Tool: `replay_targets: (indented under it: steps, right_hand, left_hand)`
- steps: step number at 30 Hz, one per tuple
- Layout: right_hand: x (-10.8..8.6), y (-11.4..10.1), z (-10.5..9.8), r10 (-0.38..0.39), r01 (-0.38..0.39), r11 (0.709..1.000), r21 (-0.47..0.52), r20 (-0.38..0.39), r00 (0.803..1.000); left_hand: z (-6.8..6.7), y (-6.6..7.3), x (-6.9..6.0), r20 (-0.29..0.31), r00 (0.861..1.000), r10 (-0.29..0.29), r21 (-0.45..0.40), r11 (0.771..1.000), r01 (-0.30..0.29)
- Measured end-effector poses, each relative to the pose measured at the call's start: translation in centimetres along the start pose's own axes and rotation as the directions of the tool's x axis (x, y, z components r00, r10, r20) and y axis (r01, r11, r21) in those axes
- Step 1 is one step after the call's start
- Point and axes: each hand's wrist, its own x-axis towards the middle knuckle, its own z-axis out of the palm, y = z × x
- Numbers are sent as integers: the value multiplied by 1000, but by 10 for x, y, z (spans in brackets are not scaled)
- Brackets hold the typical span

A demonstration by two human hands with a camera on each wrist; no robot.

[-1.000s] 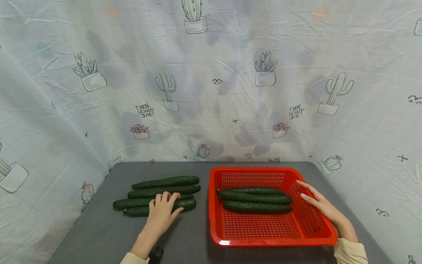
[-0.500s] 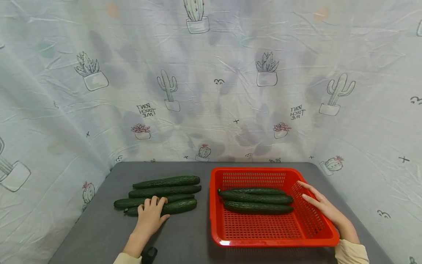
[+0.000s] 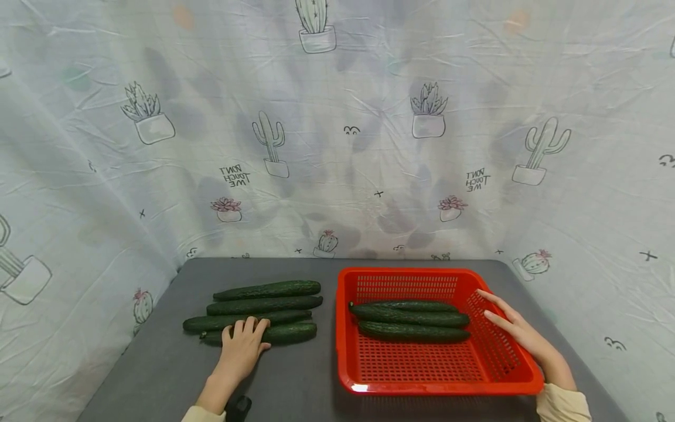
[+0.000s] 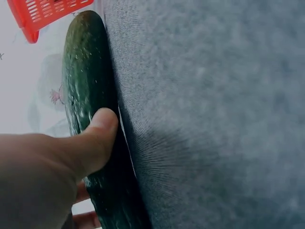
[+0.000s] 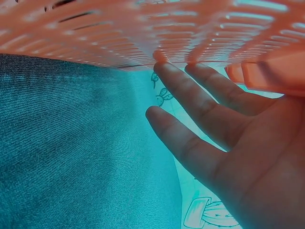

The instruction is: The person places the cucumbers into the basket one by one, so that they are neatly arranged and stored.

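Note:
My left hand [image 3: 239, 351] reaches over the nearest cucumber [image 3: 290, 333] of a group on the table. In the left wrist view its thumb lies along one side of that cucumber [image 4: 86, 62], with fingertips showing on the other side, so the hand grips it. Several more dark green cucumbers lie behind it, among them the farthest cucumber [image 3: 269, 289]. My right hand [image 3: 519, 334] holds the right side of a red plastic basket [image 3: 440, 388]. Thumb and a finger lie over the rim, and in the right wrist view three extended fingers [image 5: 190, 100] are outside the slotted wall.
Inside the basket, several cucumbers [image 3: 411, 332] lie side by side toward the back. The grey table [image 3: 295, 387] has a cactus-print curtain [image 3: 337, 146] behind it and on both sides. A small black object [image 3: 239, 404] shows beside the left wrist.
The left hand has moved left and nearer along the closest cucumber, then stayed about there. The right hand and basket have kept their places.

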Motion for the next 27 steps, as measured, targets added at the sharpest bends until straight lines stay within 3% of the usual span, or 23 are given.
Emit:
replay_targets:
  steps: [9, 20, 23, 27]
  right_hand:
    - [0, -2, 0, 32, -32, 999, -2, 2, 999]
    - [-2, -2, -2, 40, -40, 999, -24, 0, 999]
    - [-2, -1, -1, 32, -32, 999, -33, -4, 999]
    - [-1, -1, -1, 2, -2, 999, -32, -12, 1000]
  left_hand:
    - [-4, 3, -3, 66, 998, 2, -73, 997, 3]
    - [-8, 11, -1, 30, 999, -15, -144, 989, 19]
    - [-10, 14, 1, -11, 999, -35, -168, 985, 32]
    - [-13, 16, 6, -111, 991, -74, -187, 981, 52]
